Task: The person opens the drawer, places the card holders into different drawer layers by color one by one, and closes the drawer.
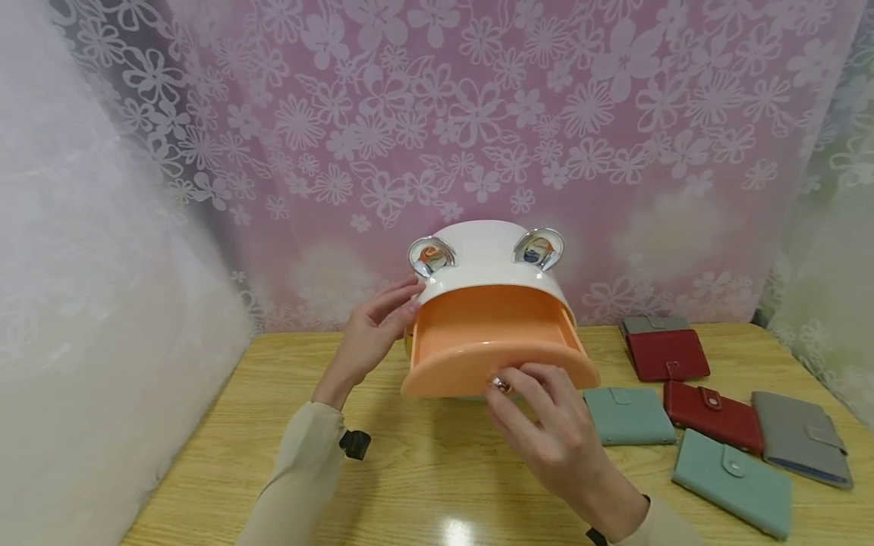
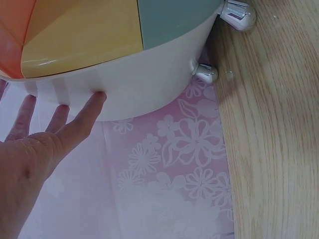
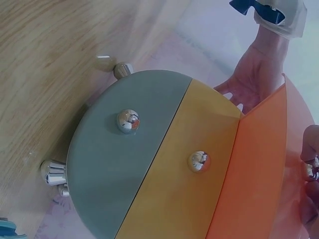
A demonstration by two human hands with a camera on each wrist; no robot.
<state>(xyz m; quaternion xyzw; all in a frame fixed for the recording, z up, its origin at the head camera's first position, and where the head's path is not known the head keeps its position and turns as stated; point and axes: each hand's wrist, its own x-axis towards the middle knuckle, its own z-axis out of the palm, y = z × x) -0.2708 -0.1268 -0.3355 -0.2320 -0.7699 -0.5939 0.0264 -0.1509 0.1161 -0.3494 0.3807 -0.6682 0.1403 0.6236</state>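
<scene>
A white rounded drawer box [image 1: 478, 254] with two shiny silver ears stands on the table. Its top drawer, orange [image 1: 471, 368], is pulled out, and no item shows inside the part I see. My right hand [image 1: 556, 428] pinches the small silver knob [image 1: 501, 384] on that drawer's front. On the box's left side rests my left hand [image 1: 369, 334], fingers extended against the white shell [image 2: 134, 89]. Below the orange drawer, the yellow drawer [image 3: 192, 134] and the grey-green drawer [image 3: 134, 164] are closed, each with a silver knob.
Several wallets lie right of the box: a green one [image 1: 631, 417], another green one [image 1: 737, 481], a red one [image 1: 713, 413], a red one [image 1: 665, 354] over a grey one [image 1: 655, 324], and a grey one [image 1: 799, 432]. A floral curtain [image 1: 478, 114] hangs behind the wooden table [image 1: 410, 470].
</scene>
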